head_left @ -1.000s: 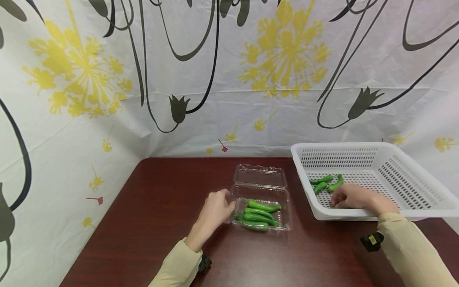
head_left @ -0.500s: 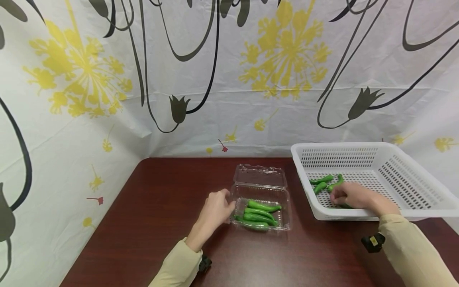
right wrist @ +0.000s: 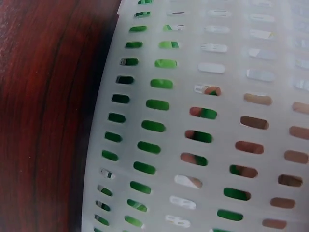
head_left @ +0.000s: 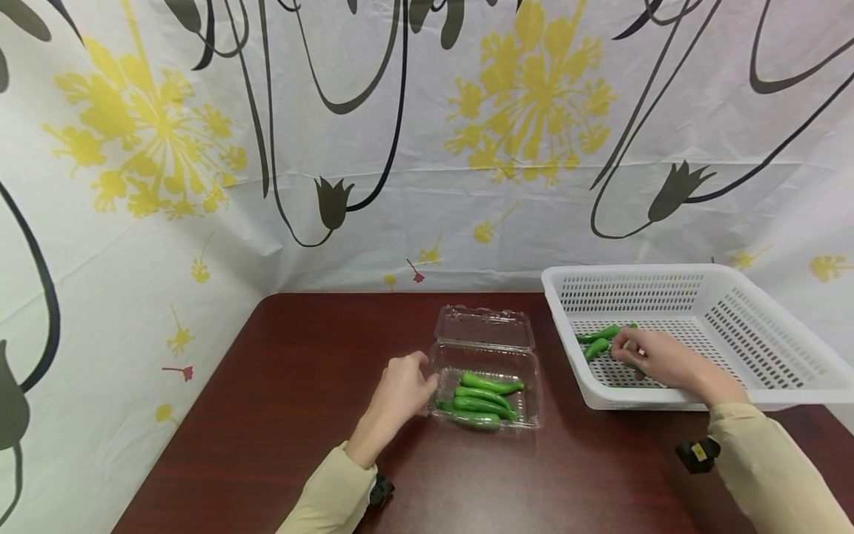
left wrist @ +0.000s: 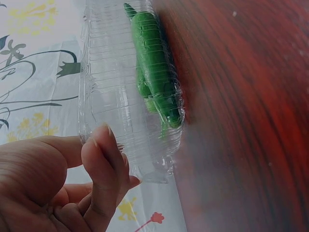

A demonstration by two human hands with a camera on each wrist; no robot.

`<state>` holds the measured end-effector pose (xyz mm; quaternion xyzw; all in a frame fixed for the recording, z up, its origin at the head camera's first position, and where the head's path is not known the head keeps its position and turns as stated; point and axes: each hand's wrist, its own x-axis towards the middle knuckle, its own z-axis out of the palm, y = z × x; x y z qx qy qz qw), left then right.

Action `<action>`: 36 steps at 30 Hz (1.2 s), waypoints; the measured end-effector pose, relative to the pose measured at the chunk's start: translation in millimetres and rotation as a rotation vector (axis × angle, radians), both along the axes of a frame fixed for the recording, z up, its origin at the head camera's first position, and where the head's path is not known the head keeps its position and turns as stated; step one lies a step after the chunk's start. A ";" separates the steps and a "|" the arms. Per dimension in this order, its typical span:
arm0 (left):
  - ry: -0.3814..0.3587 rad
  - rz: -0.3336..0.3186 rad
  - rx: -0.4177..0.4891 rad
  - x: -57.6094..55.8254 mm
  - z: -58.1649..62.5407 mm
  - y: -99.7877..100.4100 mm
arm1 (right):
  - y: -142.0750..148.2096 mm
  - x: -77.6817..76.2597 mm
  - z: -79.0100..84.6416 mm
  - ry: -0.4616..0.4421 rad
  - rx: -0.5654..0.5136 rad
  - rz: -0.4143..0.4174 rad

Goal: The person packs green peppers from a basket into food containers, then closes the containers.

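1. The left hand [head_left: 400,382] pinches a clear container [head_left: 487,357], its peppers [head_left: 492,385] just beyond the fingertips.
2. The right hand [head_left: 663,360] curls its fingers around a green pepper [right wrist: 236,194] inside a white basket [head_left: 640,399], loose peppers [head_left: 596,348] beyond.

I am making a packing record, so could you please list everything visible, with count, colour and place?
Clear container: one, transparent, middle of the table
Lid: one, transparent, folded back behind it
Container peppers: four visible, green, inside it
Basket: one, white, right
Basket peppers: at least three, green, left part of basket
Table: one, dark red-brown, underneath
Patterned sheeting: count unclear, white with yellow, grey and red prints, around the table
Wrist devices: two, black, one per wrist
Sleeves: two, beige, forearms
Left hand: one, bare, touching container's left side
Right hand: one, bare, inside basket; grip unclear
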<state>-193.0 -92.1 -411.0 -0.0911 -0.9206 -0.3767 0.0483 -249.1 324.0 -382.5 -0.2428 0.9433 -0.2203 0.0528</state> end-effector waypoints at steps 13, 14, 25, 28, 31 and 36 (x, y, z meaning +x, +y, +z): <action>-0.012 0.002 0.002 -0.5 -1.0 0.7 | -0.4 0.6 0.5 0.104 0.033 -0.033; -0.015 0.003 0.003 -0.6 -1.1 0.8 | -0.3 0.8 0.6 0.103 0.030 -0.034; 0.005 0.000 -0.007 -0.3 -0.2 0.6 | -3.1 3.3 4.8 0.165 -0.010 -0.087; 0.005 -0.003 -0.002 -0.1 0.0 0.5 | -4.2 4.3 7.1 0.195 -0.016 -0.087; -0.002 -0.008 0.009 0.2 0.0 0.5 | -5.3 6.6 10.0 0.258 -0.001 -0.078; -0.006 -0.009 0.010 0.3 0.5 0.4 | -7.7 10.2 14.7 0.341 0.035 -0.072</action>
